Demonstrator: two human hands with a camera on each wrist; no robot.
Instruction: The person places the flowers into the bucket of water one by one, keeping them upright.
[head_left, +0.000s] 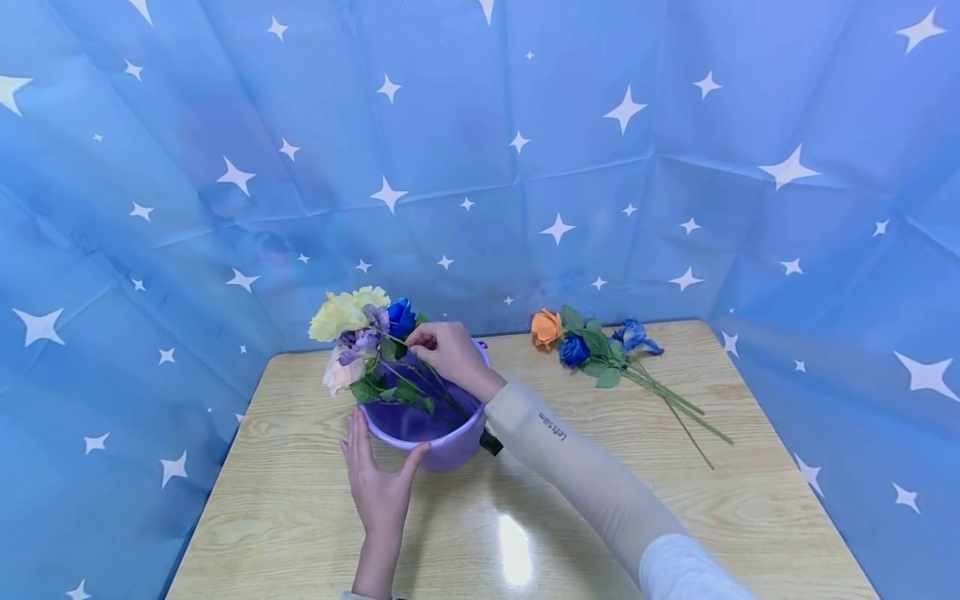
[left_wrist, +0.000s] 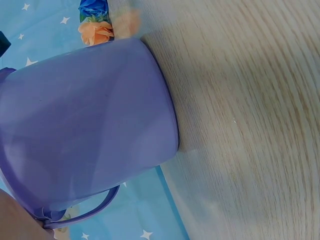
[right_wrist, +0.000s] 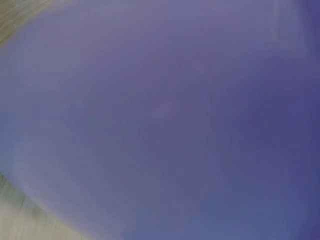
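A purple bucket (head_left: 448,452) stands on the table with several artificial flowers leaning out over its left side. Among them are a pale yellow flower (head_left: 336,317), a purple flower (head_left: 362,339), a blue rose (head_left: 402,317) and a pale pink rose (head_left: 341,373). Over the bucket's mouth, my right hand (head_left: 452,352) pinches a thin flower stem between thumb and fingertips; which bloom it bears is unclear. My left hand (head_left: 381,492) rests against the near left of the bucket, fingers extended along its side and thumb at the rim. Bucket wall fills most of the right wrist view.
To the right on the wooden table (head_left: 300,517) lie an orange rose (head_left: 546,329), a blue rose (head_left: 574,350) and a blue flower (head_left: 636,337), stems pointing toward the near right. A blue star-patterned cloth (head_left: 480,225) hangs behind the table and along its sides.
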